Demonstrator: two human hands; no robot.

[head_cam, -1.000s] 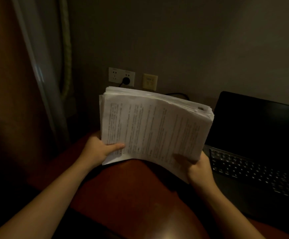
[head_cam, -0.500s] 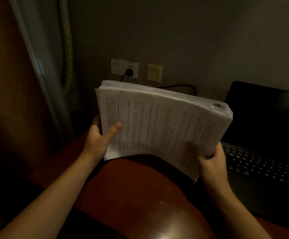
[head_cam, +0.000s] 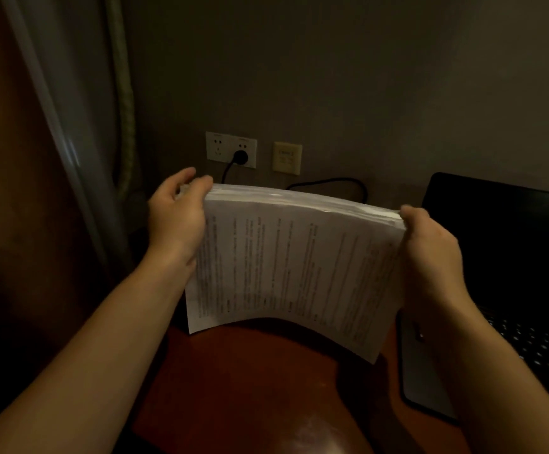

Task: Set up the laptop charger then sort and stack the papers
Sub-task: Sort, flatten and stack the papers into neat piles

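A thick stack of printed papers (head_cam: 293, 267) stands on edge above the red-brown desk (head_cam: 250, 388), just left of the open laptop (head_cam: 496, 257). 2 hands hold its top corners: left hand (head_cam: 178, 217) fingers curl over the far corner, right hand (head_cam: 430, 250) fingers clamp the corner nearest the laptop. The black charger plug (head_cam: 240, 157) sits in the wall socket (head_cam: 217, 147), up-left of the laptop.

A reddish-brown wooden desk (head_cam: 250, 388) with a glossy sheen stands against a dim grey wall (head_cam: 365, 77). On the wall, a white double socket plate (head_cam: 218, 148) sits just beside a beige plate (head_cam: 287, 157). A greenish curtain (head_cam: 123, 93) hangs in the left corner.
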